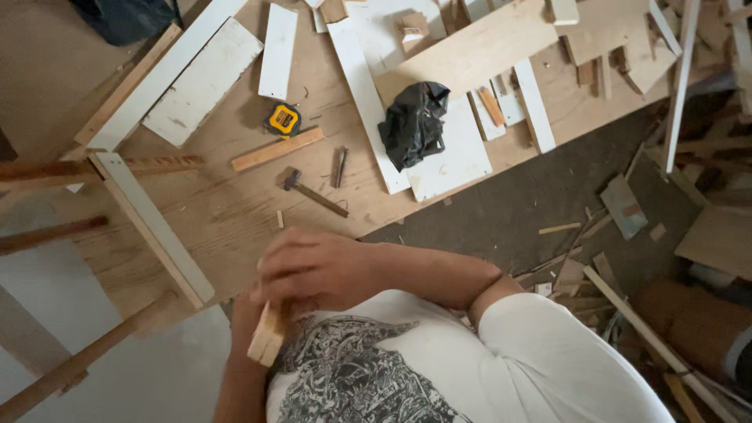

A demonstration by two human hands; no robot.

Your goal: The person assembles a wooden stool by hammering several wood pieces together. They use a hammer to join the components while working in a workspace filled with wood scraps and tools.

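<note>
The right hand (313, 270) lies folded across the chest, fingers curled down over the upper end of a small pale wood block (268, 337). The left hand is hidden beneath it; only the left forearm (239, 368) shows, rising from the bottom edge to the block's underside. Whether that hand clasps the block cannot be told. The right hand's fingers are bent over the block and touching it, so it reads as grasped from above.

The block is held tight against the printed white shirt (439, 368), just below and to the left of the right hand's knuckles in the picture. Its long axis runs steeply, from the hand down toward the forearm. The right hand is plainly the nearer of the two that can be seen.

Outward, the plywood worktop (227, 211) lies beyond the hands. On it, well apart from the grip: a hammer (313, 191), a yellow tape measure (283, 119), a short wood strip (276, 149), a crumpled black bag (413, 124), and several white boards (202, 81). A white rail (153, 227) lies near the worktop's edge. Offcuts litter the dark floor (509, 211).
</note>
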